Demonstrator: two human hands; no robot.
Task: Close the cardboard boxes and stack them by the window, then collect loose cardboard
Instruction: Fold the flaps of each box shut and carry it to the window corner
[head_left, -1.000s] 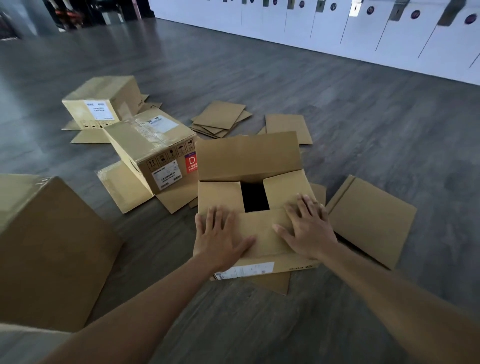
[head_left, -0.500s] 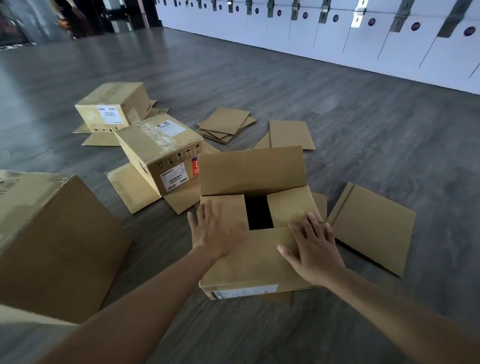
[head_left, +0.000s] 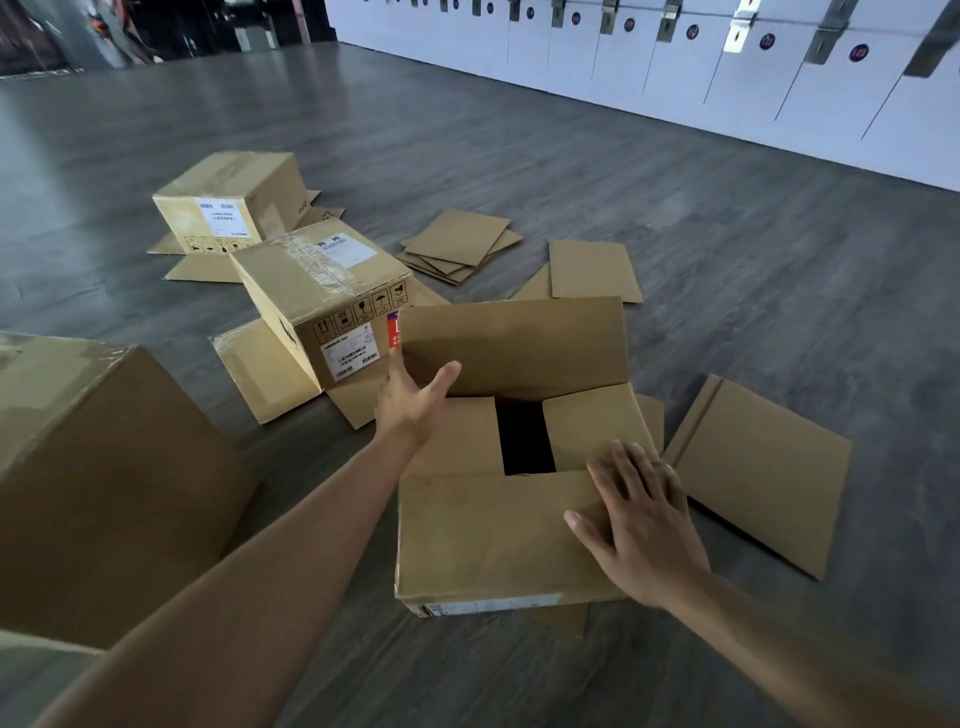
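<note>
A: Cardboard box sits on the floor right in front of the person, three flaps down, far flap standing upright. Left hand is at that flap's lower left corner, thumb on the inner face, other fingers hidden behind it. Looks like a grip, but can't confirm. Right hand lies flat, fingers straight, on the near flap, holding nothing.

B: Risks?

A: Judging from the layout: pulling the far flap from one corner only could twist or crease it. If the right hand lifts early, the near flap may spring up. The two side flaps leave a dark gap between them, so a hard press could push the top flaps in. No tape seen, so a closed box may reopen when stacked.

B: What can't you read?

A: Box contents: the gap is black. Labels on the taped box and the farther box are too small. Big box at left is cut by the frame edge. No window in view, only numbered white lockers. Loose sheets overlap; count uncertain. Another flat piece lies just right of the box.
</note>
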